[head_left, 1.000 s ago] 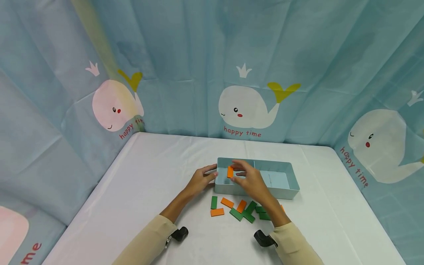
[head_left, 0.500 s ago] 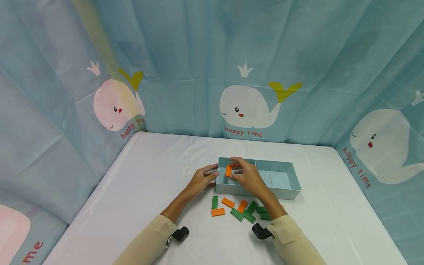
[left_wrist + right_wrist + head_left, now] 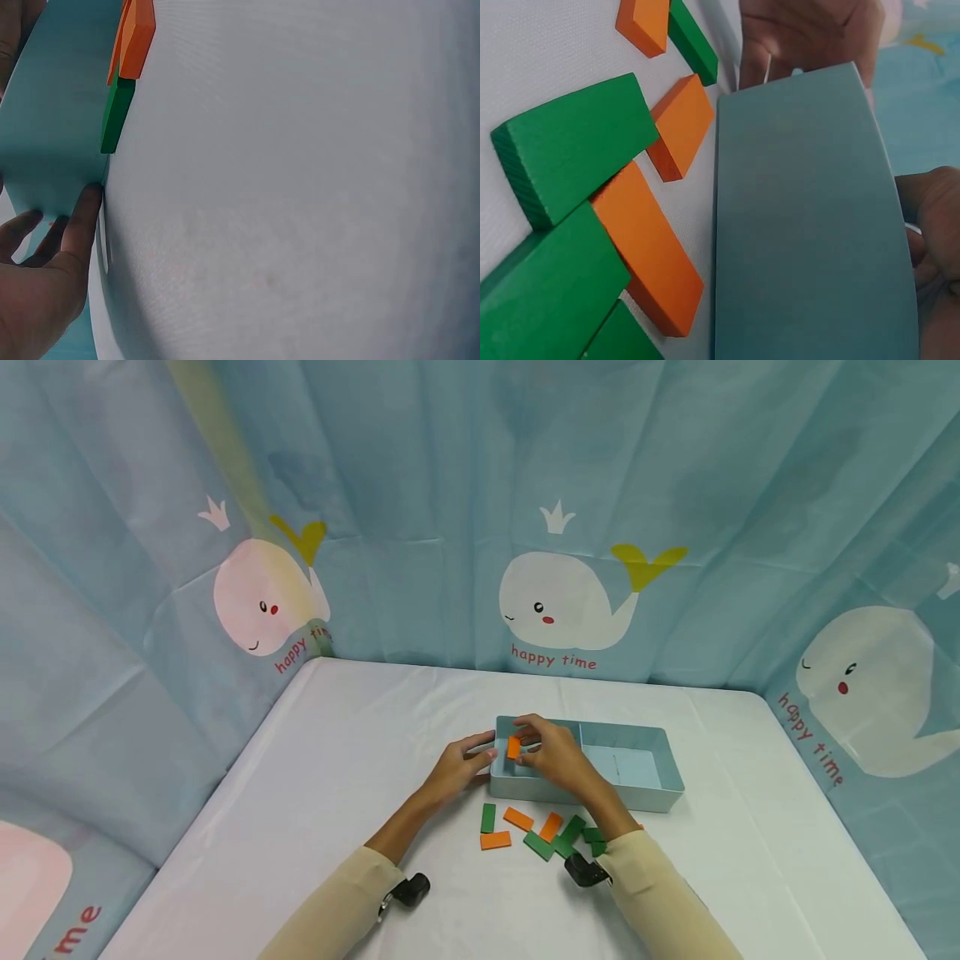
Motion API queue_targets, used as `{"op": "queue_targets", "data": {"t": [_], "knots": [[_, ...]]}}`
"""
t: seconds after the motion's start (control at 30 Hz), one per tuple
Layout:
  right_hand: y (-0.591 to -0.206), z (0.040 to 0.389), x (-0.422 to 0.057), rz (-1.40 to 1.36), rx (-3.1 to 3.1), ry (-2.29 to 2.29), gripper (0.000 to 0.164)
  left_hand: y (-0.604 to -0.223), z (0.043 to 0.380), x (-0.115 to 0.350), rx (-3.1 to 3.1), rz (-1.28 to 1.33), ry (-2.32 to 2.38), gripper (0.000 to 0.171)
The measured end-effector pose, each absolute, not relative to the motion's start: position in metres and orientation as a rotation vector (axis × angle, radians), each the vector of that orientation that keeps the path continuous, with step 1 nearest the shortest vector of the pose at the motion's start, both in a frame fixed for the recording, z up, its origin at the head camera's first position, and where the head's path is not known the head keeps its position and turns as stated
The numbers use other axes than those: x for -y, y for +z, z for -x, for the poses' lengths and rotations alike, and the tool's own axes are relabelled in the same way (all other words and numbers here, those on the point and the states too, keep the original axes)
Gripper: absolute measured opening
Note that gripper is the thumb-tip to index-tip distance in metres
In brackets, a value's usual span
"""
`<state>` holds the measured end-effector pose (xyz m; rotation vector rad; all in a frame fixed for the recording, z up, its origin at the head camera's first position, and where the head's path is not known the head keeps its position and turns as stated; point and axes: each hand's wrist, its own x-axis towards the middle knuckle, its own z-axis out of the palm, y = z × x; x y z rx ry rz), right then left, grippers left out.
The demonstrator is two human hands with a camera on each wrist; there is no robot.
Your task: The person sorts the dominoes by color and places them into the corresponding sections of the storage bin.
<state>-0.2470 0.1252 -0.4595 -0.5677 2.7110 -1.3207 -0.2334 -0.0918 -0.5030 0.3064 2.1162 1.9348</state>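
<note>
We read the right hand (image 3: 557,756) as pinching a small orange block (image 3: 513,747) between thumb and fingers, the block at or within the left compartment (image 3: 506,727) of the blue box (image 3: 645,798); we cannot tell whether its lower end touches the floor there. We expect a light, stiff piece: the flat faces, crisp edges and apparent wood grain on a loose green block (image 3: 577,142) suggest low fragility and little slip under modest pressure. We recommend gripping across opposite faces, near the upper end, so that the fingertips clear the compartment floor. Outward from there, the left hand (image 3: 450,770) lies with fingers extended and parted against the box's left end; we judge the box thin-walled and light enough to slide, hence best steadied at an end wall. On the white table (image 3: 360,710), in front of the box, lie more green and orange blocks (image 3: 496,841), several touching, which we would lift by their exposed edges
</note>
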Motion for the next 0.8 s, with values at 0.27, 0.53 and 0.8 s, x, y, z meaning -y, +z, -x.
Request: {"op": "queue_targets", "data": {"t": [0.27,0.53,0.8], "knots": [[-0.462,0.253,-0.123,0.58,-2.716,-1.268,0.058,-0.502,0.233,0.092,-2.094,-0.317,1.954,0.057],[-0.465,0.259,-0.12,0.613,-2.673,-1.247,0.056,-0.504,0.233,0.092,-2.08,-0.33,1.965,0.057],[-0.464,0.259,-0.117,0.609,-2.65,-1.25,0.055,-0.504,0.233,0.092,-2.053,-0.352,1.979,0.057]]}}
